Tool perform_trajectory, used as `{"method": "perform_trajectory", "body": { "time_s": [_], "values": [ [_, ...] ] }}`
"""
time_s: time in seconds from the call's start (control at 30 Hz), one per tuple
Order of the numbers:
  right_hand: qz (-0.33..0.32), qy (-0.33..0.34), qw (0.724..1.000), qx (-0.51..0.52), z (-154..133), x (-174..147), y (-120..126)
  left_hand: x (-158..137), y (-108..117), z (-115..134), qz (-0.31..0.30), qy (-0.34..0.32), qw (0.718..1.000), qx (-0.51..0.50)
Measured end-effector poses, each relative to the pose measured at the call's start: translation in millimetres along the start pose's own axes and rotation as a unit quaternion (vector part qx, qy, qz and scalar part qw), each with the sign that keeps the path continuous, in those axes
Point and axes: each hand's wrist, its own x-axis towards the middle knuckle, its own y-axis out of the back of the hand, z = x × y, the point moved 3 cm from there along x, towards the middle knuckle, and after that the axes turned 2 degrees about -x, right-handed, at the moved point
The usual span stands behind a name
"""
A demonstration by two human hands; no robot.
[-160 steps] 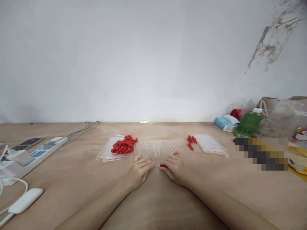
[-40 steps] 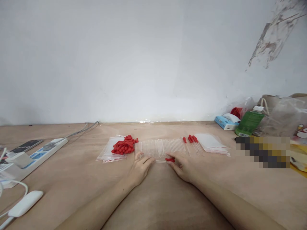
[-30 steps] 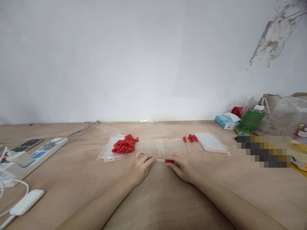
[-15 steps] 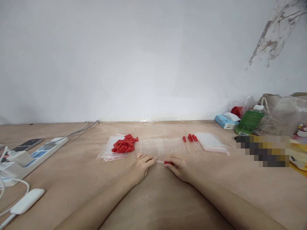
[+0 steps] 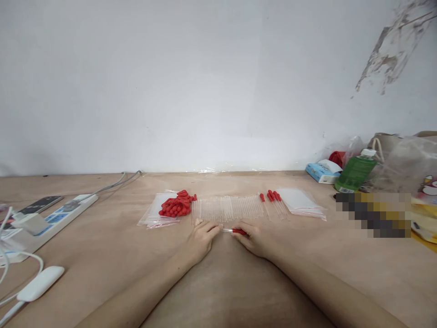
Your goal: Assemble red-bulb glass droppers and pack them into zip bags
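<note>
Between my hands lies a thin clear dropper tube (image 5: 227, 230), level above the table. My left hand (image 5: 205, 234) pinches its left end, and the fingers cover the tip. The red rubber bulb (image 5: 239, 231) meets the tube's right end, gripped by the thumb and fingers of my right hand (image 5: 254, 239). Just beyond my hands, a row of clear tubes (image 5: 227, 208) lies side by side. A heap of red bulbs (image 5: 175, 206) rests on clear zip bags (image 5: 152, 212) to the left. Several droppers with red bulbs (image 5: 273, 197) lie at the row's right end.
More zip bags (image 5: 300, 202) are stacked to the right. Farther right stand a tissue box (image 5: 322, 173), a green bottle (image 5: 355, 172) and plastic bags (image 5: 399, 164). A power strip (image 5: 61, 216) with white cables and a phone (image 5: 41, 206) occupy the left side.
The red bulb and my right fingers have shifted slightly left along the tube, so less bare tube shows between my hands. My left hand stays nearly still.
</note>
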Motion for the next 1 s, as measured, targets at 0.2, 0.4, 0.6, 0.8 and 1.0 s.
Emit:
{"method": "perform_trajectory", "body": {
  "time_s": [0.2, 0.4, 0.6, 0.8, 1.0],
  "values": [
    [0.001, -0.004, 1.0, 0.026, 3, 3, -5, 0, -1, 0, -0.013, 0.014, 1.0, -0.01],
    [0.01, -0.034, 0.995, 0.098, 6, 8, -2, 1, 0, 0, -0.016, 0.025, 0.999, -0.024],
    [0.149, -0.157, 0.948, 0.232, 13, 13, -2, 5, 10, 10, -0.006, 0.016, 0.999, -0.028],
    [0.22, -0.255, 0.931, 0.142, 60, 26, 40, 7, 16, 13, -0.002, 0.044, 0.999, 0.004],
    [0.091, -0.407, 0.896, -0.152, 121, 25, 85, 7, 14, 10, -0.009, 0.083, 0.996, -0.008]
  ]
}}
